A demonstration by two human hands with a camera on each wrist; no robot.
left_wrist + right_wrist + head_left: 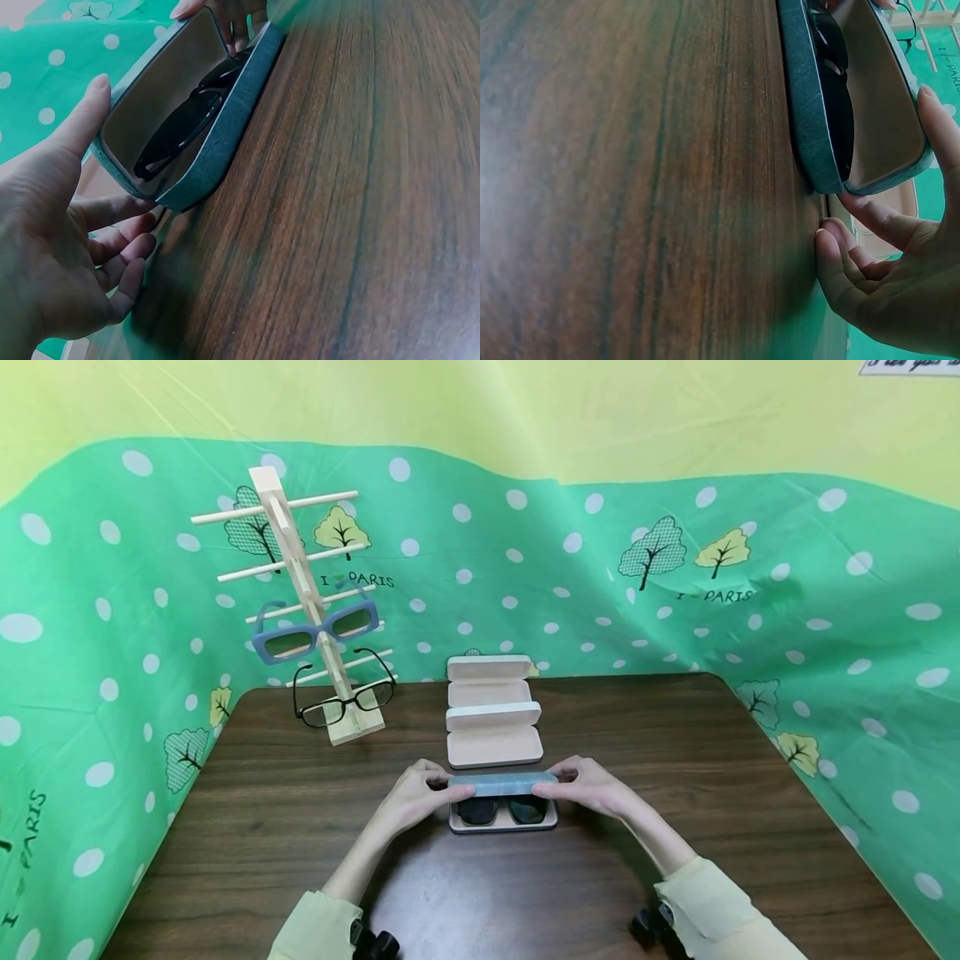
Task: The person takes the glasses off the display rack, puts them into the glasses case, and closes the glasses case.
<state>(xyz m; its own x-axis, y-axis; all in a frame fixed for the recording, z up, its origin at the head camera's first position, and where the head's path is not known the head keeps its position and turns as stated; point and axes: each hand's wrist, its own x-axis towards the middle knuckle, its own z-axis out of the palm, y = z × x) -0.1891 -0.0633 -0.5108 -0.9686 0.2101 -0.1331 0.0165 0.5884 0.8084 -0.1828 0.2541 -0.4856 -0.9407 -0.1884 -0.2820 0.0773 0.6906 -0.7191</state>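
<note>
A blue-grey glasses case (504, 784) lies on the table in front of me, its lid partly raised. Inside it are dark sunglasses (477, 811), seen from the side in the left wrist view, where their black frame (180, 131) rests along the bottom half. My left hand (416, 795) grips the left end of the lid, thumb on its front edge and fingers behind. At the right end, my right hand (591, 787) holds the lid the same way. The right wrist view shows its index finger (881, 219) at the hinge corner.
Two open cases with pale linings stand behind, one (495, 747) nearer and another (489, 693) at the table's back edge. To the left, a wooden display rack (296, 556) carries blue-framed sunglasses (318, 632) and black-framed glasses (345, 703). A dotted green cloth (465, 577) hangs around the table.
</note>
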